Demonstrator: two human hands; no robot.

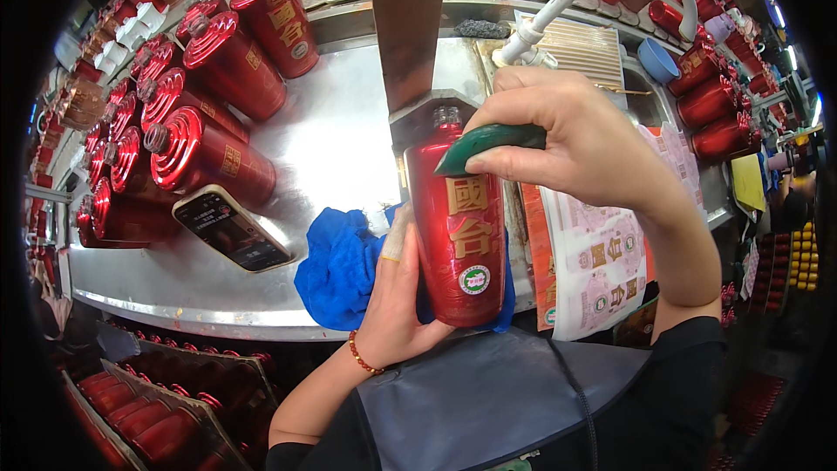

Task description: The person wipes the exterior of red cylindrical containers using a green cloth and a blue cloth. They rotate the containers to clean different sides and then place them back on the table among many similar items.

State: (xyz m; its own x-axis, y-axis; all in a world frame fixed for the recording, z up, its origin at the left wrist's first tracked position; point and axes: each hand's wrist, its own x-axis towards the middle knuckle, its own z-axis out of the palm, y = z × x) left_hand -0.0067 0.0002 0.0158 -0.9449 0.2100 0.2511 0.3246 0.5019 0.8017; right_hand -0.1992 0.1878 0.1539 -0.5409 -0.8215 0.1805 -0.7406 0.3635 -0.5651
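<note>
Pinching a green scraper (501, 141), the right fingers (516, 106) meet an already lettered bottle (458, 244) cupped by left fingers (403, 269), sheets (602, 253) at three o'clock unused, I'd say.

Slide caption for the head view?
Left hand steadies a red bottle; right hand holds a green tool at its front.

Worker's dress, seen from above. The top (667, 401) is black; its right sleeve (690, 344) is short, loose and plainly hemmed. Over it lies a smooth blue-grey apron (479, 397) with a faint sheen and dark edging, crossed lengthwise by a thin black cord (581, 391). The left hand (399, 301) bears a pale, yellowish covering (395, 241) on one digit; at its wrist sits a bracelet (356, 351) of small, round, reddish and amber beads.
</note>
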